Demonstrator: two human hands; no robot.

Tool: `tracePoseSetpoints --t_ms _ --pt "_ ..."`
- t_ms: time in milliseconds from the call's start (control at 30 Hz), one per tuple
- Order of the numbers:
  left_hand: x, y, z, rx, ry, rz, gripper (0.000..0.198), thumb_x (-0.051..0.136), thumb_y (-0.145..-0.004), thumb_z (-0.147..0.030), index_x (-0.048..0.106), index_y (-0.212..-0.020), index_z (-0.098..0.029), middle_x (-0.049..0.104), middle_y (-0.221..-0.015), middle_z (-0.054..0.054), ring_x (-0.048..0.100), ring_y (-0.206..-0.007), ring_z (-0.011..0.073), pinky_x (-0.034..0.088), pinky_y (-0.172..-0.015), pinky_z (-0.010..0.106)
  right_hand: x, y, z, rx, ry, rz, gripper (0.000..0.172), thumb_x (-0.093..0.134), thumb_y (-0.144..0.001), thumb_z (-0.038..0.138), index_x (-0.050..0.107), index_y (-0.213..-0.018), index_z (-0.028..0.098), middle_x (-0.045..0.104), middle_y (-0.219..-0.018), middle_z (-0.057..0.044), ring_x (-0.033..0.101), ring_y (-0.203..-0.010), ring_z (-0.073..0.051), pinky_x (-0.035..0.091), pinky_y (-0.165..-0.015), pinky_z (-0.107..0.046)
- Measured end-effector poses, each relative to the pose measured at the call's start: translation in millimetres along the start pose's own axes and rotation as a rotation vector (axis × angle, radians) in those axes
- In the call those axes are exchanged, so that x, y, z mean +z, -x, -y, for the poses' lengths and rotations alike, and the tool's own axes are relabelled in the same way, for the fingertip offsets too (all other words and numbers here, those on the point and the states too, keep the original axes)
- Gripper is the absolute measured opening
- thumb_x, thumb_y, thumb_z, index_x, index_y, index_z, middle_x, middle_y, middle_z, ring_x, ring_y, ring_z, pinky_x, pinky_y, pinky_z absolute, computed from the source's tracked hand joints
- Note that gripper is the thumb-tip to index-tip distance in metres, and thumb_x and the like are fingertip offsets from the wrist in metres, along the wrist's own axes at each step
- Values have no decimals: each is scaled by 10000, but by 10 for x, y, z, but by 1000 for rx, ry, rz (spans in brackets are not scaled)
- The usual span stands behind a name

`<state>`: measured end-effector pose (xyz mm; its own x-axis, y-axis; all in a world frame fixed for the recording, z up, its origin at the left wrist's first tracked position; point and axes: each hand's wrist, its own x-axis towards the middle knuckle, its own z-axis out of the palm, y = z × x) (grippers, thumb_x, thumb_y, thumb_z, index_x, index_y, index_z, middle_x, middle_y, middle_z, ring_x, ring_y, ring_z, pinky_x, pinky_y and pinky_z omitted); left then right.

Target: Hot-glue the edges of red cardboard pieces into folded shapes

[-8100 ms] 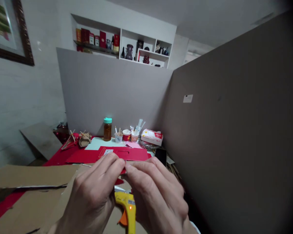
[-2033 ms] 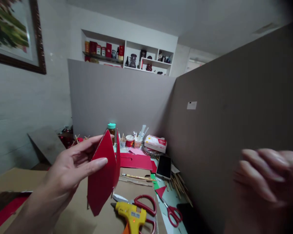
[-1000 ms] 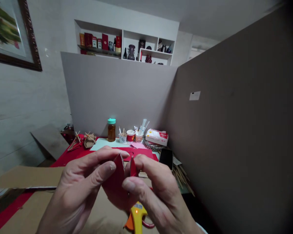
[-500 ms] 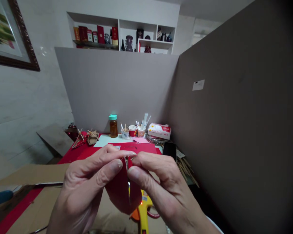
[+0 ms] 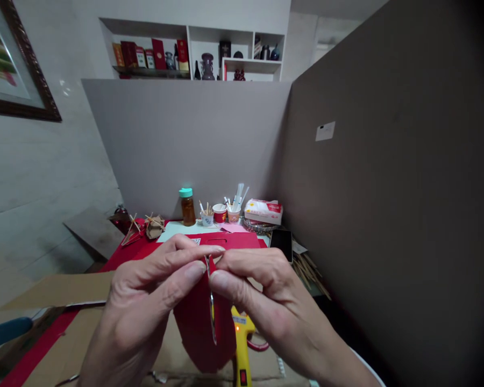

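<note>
I hold a folded red card piece (image 5: 204, 328) upright in front of me, its two leaves pressed edge to edge. My left hand (image 5: 145, 301) pinches the top of the left leaf between thumb and fingers. My right hand (image 5: 262, 295) pinches the right leaf at the same top seam. The fingertips of both hands meet at the join. A yellow glue gun (image 5: 242, 344) with a lit red lamp lies on the cardboard (image 5: 64, 287) just below and behind the red piece.
At the back of the table stand an amber jar with a teal lid (image 5: 187, 200), small cups of sticks and pens (image 5: 220, 213), a tissue pack (image 5: 264, 210) and a black phone (image 5: 282, 244). Grey partition boards (image 5: 387, 188) close the back and right. A red sheet (image 5: 226, 240) lies flat.
Two seconds ago only my left hand held the open red piece; my right hand came in and both now pinch the leaves together. The view has tilted slightly downward.
</note>
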<state>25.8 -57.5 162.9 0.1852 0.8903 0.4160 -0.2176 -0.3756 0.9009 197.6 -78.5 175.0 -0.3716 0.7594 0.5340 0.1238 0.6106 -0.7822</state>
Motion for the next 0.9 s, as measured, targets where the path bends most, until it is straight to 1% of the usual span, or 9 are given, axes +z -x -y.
tracePoseSetpoints --t_ms 133,267,367,467,533,633,733,833,900 --pt "8 -38 -4 -37 77 20 95 771 -831 -278 856 -867 -298 761 -865 -20 695 -857 127 560 -770 112 -6 5 -33 62 -29 16 419 517 -1033 321 388 -653 199 381 -635 59 368 -588 -86 281 -552 -254" --pt "50 -80 -7 -84 185 15 98 765 -833 -233 846 -875 -270 782 -872 -7 725 -869 150 585 -749 133 10 -27 -66 152 -76 22 394 481 -1038 408 459 -702 204 436 -665 45 387 -608 -97 285 -544 -248" --pt "82 -90 -17 -148 263 5 60 789 -804 -208 824 -846 -235 778 -813 -5 724 -747 126 583 -658 119 32 -59 -84 162 -119 -16 389 501 -1035 422 476 -715 201 446 -662 50 392 -604 -90 293 -531 -234" --pt "102 -88 -21 -196 324 -83 48 795 -792 -210 800 -838 -224 763 -761 -9 690 -624 98 581 -615 131 41 -91 -90 145 -89 -72 371 508 -1041 412 521 -740 194 476 -685 51 419 -631 -86 314 -553 -230" --pt "105 -93 -15 -157 348 -172 47 795 -783 -202 794 -825 -223 760 -754 -8 688 -617 99 583 -624 136 40 -106 -83 124 -28 -84 356 480 -1057 392 555 -770 195 522 -723 49 458 -666 -89 335 -586 -236" --pt "100 -113 -1 -42 327 -307 45 767 -799 -184 783 -817 -221 750 -773 -14 685 -640 96 568 -623 118 67 -105 -78 64 73 -84 307 482 -1058 349 596 -817 196 591 -792 32 535 -743 -111 392 -667 -256" --pt "106 -127 15 77 292 -401 50 726 -835 -189 760 -832 -225 730 -794 -30 671 -660 86 553 -634 109 169 -80 -128 -18 191 -107 168 537 -1024 280 668 -1025 175 660 -954 -34 600 -877 -175 460 -795 -314" --pt "131 -119 38 203 304 -493 50 766 -788 -219 748 -831 -202 717 -783 -24 660 -654 79 544 -628 96 313 -65 -224 -157 303 -169 305 494 -1027 225 633 -1280 125 671 -1052 -100 619 -922 -217 505 -820 -359" --pt "146 -101 55 273 308 -549 119 808 -738 -245 744 -820 -187 707 -793 -16 657 -670 87 553 -628 104 389 -73 -279 -266 361 -217 377 447 -1036 194 588 -1364 75 669 -1011 -119 617 -890 -223 526 -784 -358"
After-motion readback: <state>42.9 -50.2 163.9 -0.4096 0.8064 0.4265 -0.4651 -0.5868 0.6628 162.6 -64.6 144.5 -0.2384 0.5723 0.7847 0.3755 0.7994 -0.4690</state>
